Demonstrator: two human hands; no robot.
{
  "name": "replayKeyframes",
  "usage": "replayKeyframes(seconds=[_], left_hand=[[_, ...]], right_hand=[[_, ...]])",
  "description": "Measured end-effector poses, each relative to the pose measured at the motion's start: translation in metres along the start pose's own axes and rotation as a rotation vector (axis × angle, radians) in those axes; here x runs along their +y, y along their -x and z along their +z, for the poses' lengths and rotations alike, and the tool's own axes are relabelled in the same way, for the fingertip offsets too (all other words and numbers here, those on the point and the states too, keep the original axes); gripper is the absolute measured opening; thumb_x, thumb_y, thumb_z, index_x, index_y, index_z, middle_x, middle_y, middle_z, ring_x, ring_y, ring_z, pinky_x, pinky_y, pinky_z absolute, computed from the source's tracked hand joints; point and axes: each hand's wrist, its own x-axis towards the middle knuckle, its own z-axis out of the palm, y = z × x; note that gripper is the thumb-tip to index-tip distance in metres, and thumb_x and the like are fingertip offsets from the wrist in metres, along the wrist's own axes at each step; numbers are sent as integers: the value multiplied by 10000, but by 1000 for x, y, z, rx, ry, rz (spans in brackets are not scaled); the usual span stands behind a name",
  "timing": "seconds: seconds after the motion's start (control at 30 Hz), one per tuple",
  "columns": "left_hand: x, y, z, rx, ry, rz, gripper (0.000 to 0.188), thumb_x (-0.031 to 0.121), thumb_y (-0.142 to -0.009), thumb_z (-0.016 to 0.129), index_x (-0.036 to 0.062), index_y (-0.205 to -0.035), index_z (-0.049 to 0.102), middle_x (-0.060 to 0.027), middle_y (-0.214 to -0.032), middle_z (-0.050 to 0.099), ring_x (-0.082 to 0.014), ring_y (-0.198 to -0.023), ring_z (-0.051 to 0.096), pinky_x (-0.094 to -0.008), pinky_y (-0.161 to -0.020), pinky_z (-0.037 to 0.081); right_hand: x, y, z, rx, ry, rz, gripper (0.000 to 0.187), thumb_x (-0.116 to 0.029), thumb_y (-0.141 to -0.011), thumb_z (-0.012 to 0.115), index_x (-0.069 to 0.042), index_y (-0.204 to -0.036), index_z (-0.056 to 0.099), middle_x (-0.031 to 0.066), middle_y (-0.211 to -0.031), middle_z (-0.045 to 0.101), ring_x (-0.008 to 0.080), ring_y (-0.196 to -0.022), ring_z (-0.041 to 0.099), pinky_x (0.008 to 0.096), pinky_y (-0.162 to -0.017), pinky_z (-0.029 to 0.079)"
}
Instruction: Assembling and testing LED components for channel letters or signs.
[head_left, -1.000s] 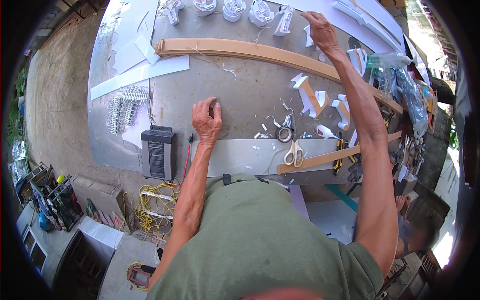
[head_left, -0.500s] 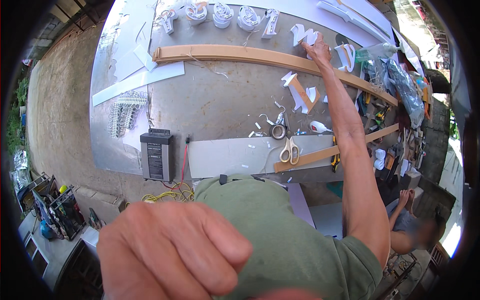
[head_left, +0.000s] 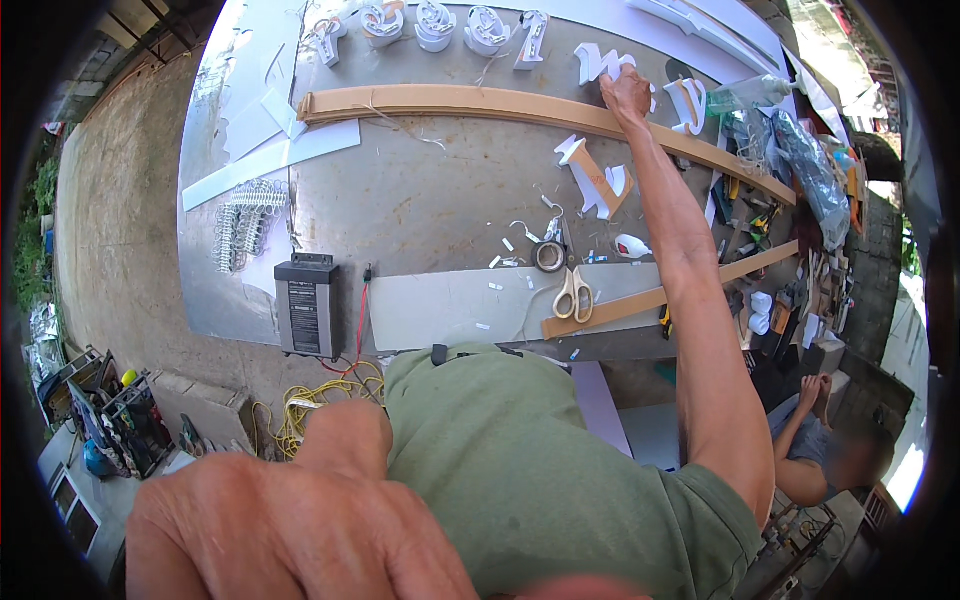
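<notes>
At the far side of the metal worktable (head_left: 400,200), my right hand (head_left: 628,98) grips the near right part of a white raised letter (head_left: 592,62), fingers bent against it. To its right stands another white curved letter (head_left: 687,104). Nearer, a white letter with a brown face (head_left: 597,180) lies on the table. My left hand (head_left: 290,530) looms close at the lower left, well apart from the table. Its fingers are curled, and the picture's lower edge hides their tips and anything inside them.
Long brown strips (head_left: 450,102) cross the table, with several white letters (head_left: 435,28) beyond. Scissors (head_left: 573,298), a tape roll (head_left: 549,257) and a small white bottle (head_left: 631,246) lie nearer. A grey-black box (head_left: 308,308) stands at the front left. Another person (head_left: 820,450) sits at lower right.
My left hand has moved down and to the left, turning so its back shows more. My right hand stays at the same letter. The whole view has shifted slightly.
</notes>
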Motion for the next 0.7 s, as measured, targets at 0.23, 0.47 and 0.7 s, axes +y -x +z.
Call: replayKeyframes(seconds=[0.23,0.47,0.7], left_hand=[[-28,-41,-47,13,-89,-37,156,138,-1006,585,24,-1113,597,-48,-500,528,-69,-413,409,-266,-477,319],[-154,-15,-124,356,-454,-555,361,163,-1014,669,-62,-1290,610,-90,-944,700,-121,-777,636,-270,-691,490],[-187,69,-162,443,-460,-665,696,224,-987,708,-67,-1514,360,-197,-1398,578,-255,-1190,640,-378,-962,558]], right_hand=[[-19,-3,0,18,-145,2,374,-327,-768,700,-13,-961,761,237,-927,757,420,-889,743,480,-820,588],[-43,31,-49,126,-305,71,499,-405,-714,731,-42,-1051,783,190,-929,777,347,-858,757,398,-841,587],[-104,247,-90,44,-541,-180,326,-143,-790,695,15,-1076,691,241,-922,735,407,-827,729,473,-767,583]])
